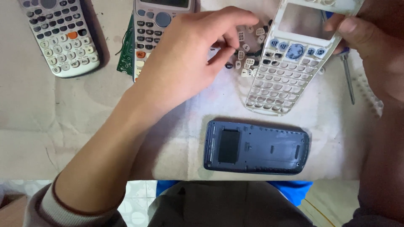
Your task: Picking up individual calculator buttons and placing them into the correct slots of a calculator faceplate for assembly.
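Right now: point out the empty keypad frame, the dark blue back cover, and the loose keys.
empty keypad frame (275,82), head view, on its lower key grid.
dark blue back cover (256,147), head view, middle of the shell.
loose keys (246,59), head view, centre of the pile.

Soft even daylight, slight blur

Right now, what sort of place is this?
Probably a small repair bench: an emptied calculator front shell in the right hand, loose keys under the left hand, a bare circuit board.
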